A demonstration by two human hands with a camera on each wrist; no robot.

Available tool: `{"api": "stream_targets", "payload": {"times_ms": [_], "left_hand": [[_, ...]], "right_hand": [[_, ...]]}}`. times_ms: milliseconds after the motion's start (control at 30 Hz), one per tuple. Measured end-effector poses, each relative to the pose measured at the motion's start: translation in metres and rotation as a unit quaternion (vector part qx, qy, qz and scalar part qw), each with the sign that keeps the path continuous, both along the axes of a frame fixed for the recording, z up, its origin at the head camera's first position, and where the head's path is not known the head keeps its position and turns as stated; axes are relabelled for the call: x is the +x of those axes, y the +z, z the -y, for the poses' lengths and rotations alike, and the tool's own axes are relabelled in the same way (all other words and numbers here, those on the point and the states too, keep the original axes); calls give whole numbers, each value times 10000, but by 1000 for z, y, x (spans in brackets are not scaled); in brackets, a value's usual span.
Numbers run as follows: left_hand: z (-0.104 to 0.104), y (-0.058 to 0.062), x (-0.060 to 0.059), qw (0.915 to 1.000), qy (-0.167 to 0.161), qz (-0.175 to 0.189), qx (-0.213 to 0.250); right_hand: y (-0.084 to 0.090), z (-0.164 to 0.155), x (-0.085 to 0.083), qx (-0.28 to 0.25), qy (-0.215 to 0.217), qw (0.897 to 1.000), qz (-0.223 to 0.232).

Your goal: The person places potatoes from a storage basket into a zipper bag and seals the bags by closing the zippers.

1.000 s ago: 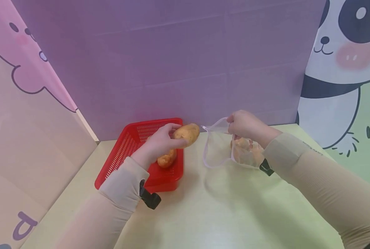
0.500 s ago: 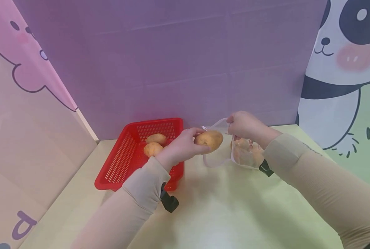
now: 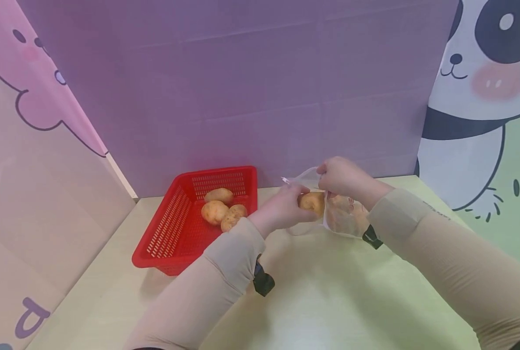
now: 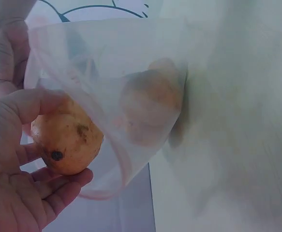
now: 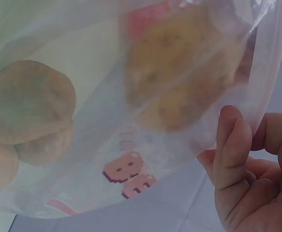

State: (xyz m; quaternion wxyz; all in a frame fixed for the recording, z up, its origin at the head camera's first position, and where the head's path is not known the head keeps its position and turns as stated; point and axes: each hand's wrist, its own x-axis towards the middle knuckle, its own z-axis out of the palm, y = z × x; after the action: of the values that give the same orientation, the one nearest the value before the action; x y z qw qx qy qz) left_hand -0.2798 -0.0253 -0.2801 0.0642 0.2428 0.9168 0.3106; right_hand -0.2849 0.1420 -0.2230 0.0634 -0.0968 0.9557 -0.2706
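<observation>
From the head view, I see that the left grip (image 3: 281, 209) has crossed over from the red basket (image 3: 168, 238) within the last second, clamped on a potato (image 3: 313, 202) that now sits at the mouth of the see-through bag (image 3: 336, 229). The right grip (image 3: 343, 177) stays where it was, pinching the bag's rim above the table (image 3: 330, 301). Three loose potatoes (image 3: 214, 212) lie together in the basket.

In the left wrist view, thumb and fingers hold the potato from opposite sides, a dark spot (image 4: 56, 155) facing out; it looks partly past the rim, with bagged potatoes (image 4: 153, 99) deeper in.

In the right wrist view, the potato shows blurred through the film, near some pink print (image 5: 126, 171). I judge this one to be at the threshold, brought across but not yet let go
</observation>
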Motion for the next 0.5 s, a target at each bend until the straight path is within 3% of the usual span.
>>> {"api": "stream_targets", "payload": {"times_ms": [133,300,500], "left_hand": [[-5,-3,-5,9991,-312,291,-48],[-7,-5,-9,9947,-662,622,-474],[-12,-10,-13,9888,-858,1067,-593]], "right_hand": [[-1,1,-1,28,34,10000,9],[-2,3,-2,38,110,9999,-32],[-5,5,-2,104,95,9999,-20]]}}
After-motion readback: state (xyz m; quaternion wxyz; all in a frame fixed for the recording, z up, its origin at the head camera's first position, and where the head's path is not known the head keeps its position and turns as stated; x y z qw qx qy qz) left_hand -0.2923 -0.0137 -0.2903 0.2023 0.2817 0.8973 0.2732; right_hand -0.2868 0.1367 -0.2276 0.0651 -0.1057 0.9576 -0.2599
